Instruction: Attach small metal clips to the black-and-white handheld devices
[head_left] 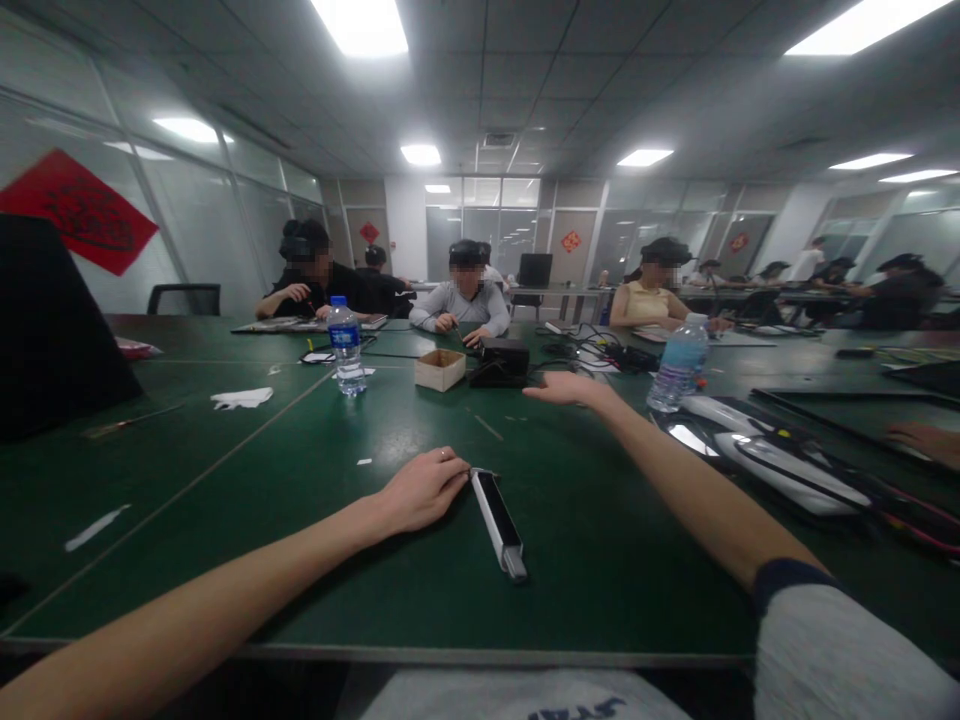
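Note:
A slim white device with a black upper face and a grey tip lies on the green table in front of me, its tip pointing toward me. My left hand rests palm down just left of its far end, fingers slightly bent and fingertips at or touching that end. Farther off, my right hand is stretched out low over the table, fingers extended to the left. It is nearest a black box-like object, beside which stands a small open cardboard box. Whether the right fingers touch the table, I cannot tell.
Water bottles stand on the left and right. White devices with cables lie at the right. Black cables tangle behind my right hand. A crumpled tissue lies left. Several people sit across the table; another person's hand shows far right.

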